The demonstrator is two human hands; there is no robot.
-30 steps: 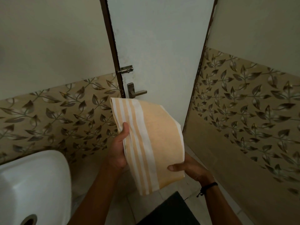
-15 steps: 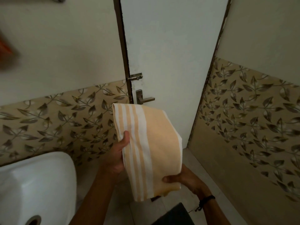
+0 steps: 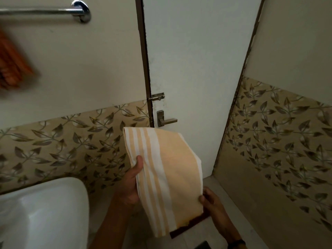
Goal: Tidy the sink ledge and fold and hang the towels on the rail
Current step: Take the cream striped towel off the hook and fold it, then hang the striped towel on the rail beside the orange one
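The view has lifted since the earlier frame, bringing a chrome rail (image 3: 36, 11) into the top left corner, while the folded towel has stayed between the same two hands. A pale door (image 3: 197, 60) fills the centre of the bathroom, flanked by walls banded with leaf-patterned tile (image 3: 280, 144). The white sink (image 3: 45, 212) sits at lower left. In front of the door, a person holds the striped towel (image 3: 167, 173), yellow with white bands, folded into a long panel. It slants from upper left down to lower right, roughly crosswise to the horizontal rail. A blurred orange cloth (image 3: 10, 65) hangs at the far left below the rail; whether it is draped over the bar cannot be told. The left hand (image 3: 129, 184) grips the towel's left edge, thumb on the front face and fingers hidden behind. The right hand (image 3: 213, 203) pinches the lower right corner. The rail lies well up and to the left of the towel, so the left hand is the nearer one for the hanging still to come. A lever handle (image 3: 167, 120) and bolt (image 3: 156, 97) show just above the cloth.
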